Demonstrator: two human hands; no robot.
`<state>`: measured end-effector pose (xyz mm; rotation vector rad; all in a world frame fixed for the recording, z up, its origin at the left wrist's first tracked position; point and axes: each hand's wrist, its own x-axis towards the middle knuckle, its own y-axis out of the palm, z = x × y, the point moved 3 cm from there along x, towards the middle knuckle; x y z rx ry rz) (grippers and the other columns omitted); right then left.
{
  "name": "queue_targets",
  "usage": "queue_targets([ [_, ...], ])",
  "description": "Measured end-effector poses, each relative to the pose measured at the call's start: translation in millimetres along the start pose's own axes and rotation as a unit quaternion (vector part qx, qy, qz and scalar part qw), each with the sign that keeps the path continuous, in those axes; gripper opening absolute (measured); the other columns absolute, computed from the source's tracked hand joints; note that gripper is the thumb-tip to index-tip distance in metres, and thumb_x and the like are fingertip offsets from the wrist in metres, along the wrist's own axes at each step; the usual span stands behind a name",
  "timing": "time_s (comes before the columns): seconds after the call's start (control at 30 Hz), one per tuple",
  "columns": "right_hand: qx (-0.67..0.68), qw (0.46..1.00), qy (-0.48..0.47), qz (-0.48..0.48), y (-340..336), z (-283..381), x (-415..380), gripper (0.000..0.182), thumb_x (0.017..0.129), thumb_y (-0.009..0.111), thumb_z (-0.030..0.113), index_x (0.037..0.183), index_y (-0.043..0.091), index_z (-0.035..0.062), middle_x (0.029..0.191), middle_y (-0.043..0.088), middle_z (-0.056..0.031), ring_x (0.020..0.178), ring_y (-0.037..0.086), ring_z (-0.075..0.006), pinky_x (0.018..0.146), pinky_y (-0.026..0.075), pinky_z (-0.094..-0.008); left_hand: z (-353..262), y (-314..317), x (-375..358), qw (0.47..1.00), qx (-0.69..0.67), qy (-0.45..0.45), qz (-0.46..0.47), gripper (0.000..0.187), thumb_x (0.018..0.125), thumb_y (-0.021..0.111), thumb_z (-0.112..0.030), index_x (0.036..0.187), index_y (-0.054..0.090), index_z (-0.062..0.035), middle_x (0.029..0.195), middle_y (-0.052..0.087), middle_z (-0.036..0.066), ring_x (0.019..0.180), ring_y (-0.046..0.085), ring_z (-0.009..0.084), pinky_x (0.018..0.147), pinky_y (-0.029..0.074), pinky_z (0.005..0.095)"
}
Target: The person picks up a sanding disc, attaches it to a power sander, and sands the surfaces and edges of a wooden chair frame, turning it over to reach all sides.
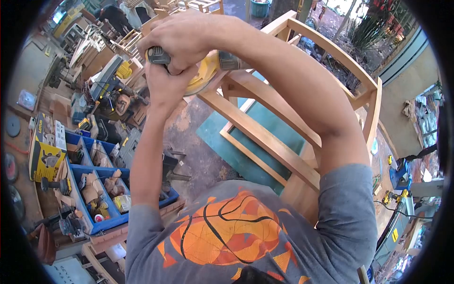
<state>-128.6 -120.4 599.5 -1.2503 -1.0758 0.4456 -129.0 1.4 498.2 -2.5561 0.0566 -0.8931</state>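
Note:
A yellow-and-black power sander (206,71) with a round base is at the end of a light wooden furniture frame (265,137). My right hand (182,40) reaches across from the right and is closed over the top of the tool and its dark grip. Just below it, my left hand (168,85) wraps around the same grip from the near side. The two hands touch each other. Part of the sander is hidden behind my fingers and right wrist. The frame has long straight rails and a curved back piece (331,42).
To my left stands a blue compartment tray (101,222) with scraps and small items, beside a yellow box (47,154). Wood pieces and tools crowd the far left. A green sheet (222,139) lies beneath the frame. At right is a yellow drill (396,196) with a cable nearby.

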Motion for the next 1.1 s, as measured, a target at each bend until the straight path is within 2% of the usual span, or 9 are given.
queue_targets([
  [0.27, 0.001, 0.994, 0.068, 0.088, -8, 25, -21, 0.063, 0.064, 0.074, 0.020, 0.127, 0.068, 0.0184, 0.108, 0.072, -0.0137, 0.108, 0.069, -0.0339, 0.092, 0.057, -0.0454, -23, 11, -37, 0.997, -0.070, -0.033, 0.018, 0.051, 0.083, 0.085, -0.018, 0.122, 0.063, 0.0062, 0.110, 0.072, 0.011, 0.100, 0.068, 0.0159, 0.086, 0.054, 0.0328],
  [0.5, -0.014, 0.978, 0.165, 0.126, -47, 53, -88, 0.058, 0.071, 0.073, 0.020, 0.129, 0.067, 0.0187, 0.101, 0.071, -0.0134, 0.103, 0.069, -0.0350, 0.086, 0.056, -0.0480, -55, 55, -59, 0.980, -0.154, -0.015, 0.122, 0.052, 0.083, 0.085, -0.015, 0.123, 0.061, 0.0068, 0.114, 0.071, 0.012, 0.102, 0.067, 0.0172, 0.088, 0.054, 0.0340],
  [0.57, -0.013, 0.970, 0.197, 0.140, -60, 68, -110, 0.055, 0.073, 0.073, 0.019, 0.128, 0.067, 0.0180, 0.101, 0.071, -0.0140, 0.102, 0.070, -0.0355, 0.086, 0.056, -0.0483, -80, 63, -72, 0.978, -0.177, 0.026, 0.108, 0.051, 0.082, 0.086, -0.011, 0.123, 0.061, 0.0075, 0.117, 0.070, 0.012, 0.103, 0.067, 0.0171, 0.088, 0.054, 0.0333],
  [0.67, -0.011, 0.958, 0.248, 0.143, -77, 91, -142, 0.053, 0.073, 0.072, 0.019, 0.125, 0.068, 0.0172, 0.100, 0.071, -0.0140, 0.102, 0.069, -0.0354, 0.086, 0.055, -0.0479, -98, 82, -92, 0.941, -0.287, -0.032, 0.178, 0.052, 0.081, 0.086, -0.009, 0.123, 0.061, 0.0077, 0.118, 0.070, 0.012, 0.104, 0.067, 0.0174, 0.090, 0.054, 0.0325],
  [0.83, -0.017, 0.917, 0.352, 0.186, -101, 128, -181, 0.049, 0.073, 0.073, 0.019, 0.122, 0.067, 0.0138, 0.103, 0.068, -0.0152, 0.103, 0.067, -0.0362, 0.086, 0.054, -0.0478, -130, 107, -114, 0.903, -0.341, 0.017, 0.262, 0.053, 0.082, 0.085, -0.006, 0.126, 0.059, 0.0071, 0.119, 0.069, 0.012, 0.106, 0.067, 0.0180, 0.092, 0.054, 0.0327],
  [0.93, -0.063, 0.922, 0.362, 0.124, -105, 145, -209, 0.049, 0.067, 0.071, 0.019, 0.115, 0.070, 0.0111, 0.099, 0.073, -0.0172, 0.097, 0.070, -0.0382, 0.081, 0.055, -0.0508, -150, 118, -127, 0.874, -0.390, 0.040, 0.288, 0.058, 0.080, 0.086, -0.008, 0.128, 0.058, 0.0057, 0.121, 0.068, 0.012, 0.109, 0.066, 0.0180, 0.094, 0.053, 0.0332],
  [1.0, -0.077, 0.912, 0.391, 0.097, -114, 157, -222, 0.050, 0.067, 0.070, 0.020, 0.117, 0.071, 0.0131, 0.100, 0.073, -0.0172, 0.101, 0.070, -0.0367, 0.081, 0.056, -0.0511, -159, 130, -134, 0.875, -0.363, 0.042, 0.318, 0.074, 0.070, 0.091, -0.015, 0.131, 0.053, 0.0006, 0.124, 0.064, 0.013, 0.113, 0.064, 0.0205, 0.093, 0.053, 0.0339],
  [1.07, -0.093, 0.884, 0.438, 0.133, -123, 167, -234, 0.055, 0.066, 0.071, 0.021, 0.121, 0.071, 0.0159, 0.104, 0.074, -0.0168, 0.108, 0.069, -0.0334, 0.086, 0.056, -0.0510, -168, 143, -139, 0.885, -0.311, 0.135, 0.318, 0.080, 0.075, 0.090, -0.027, 0.138, 0.046, -0.0041, 0.132, 0.058, 0.017, 0.118, 0.062, 0.0321, 0.100, 0.050, 0.0407],
  [1.1, -0.096, 0.882, 0.441, 0.134, -124, 170, -234, 0.055, 0.066, 0.071, 0.021, 0.121, 0.071, 0.0159, 0.104, 0.074, -0.0168, 0.108, 0.069, -0.0334, 0.086, 0.056, -0.0510, -169, 142, -140, 0.883, -0.315, 0.137, 0.320, 0.080, 0.075, 0.090, -0.027, 0.138, 0.046, -0.0041, 0.132, 0.058, 0.017, 0.118, 0.062, 0.0321, 0.100, 0.050, 0.0407],
])
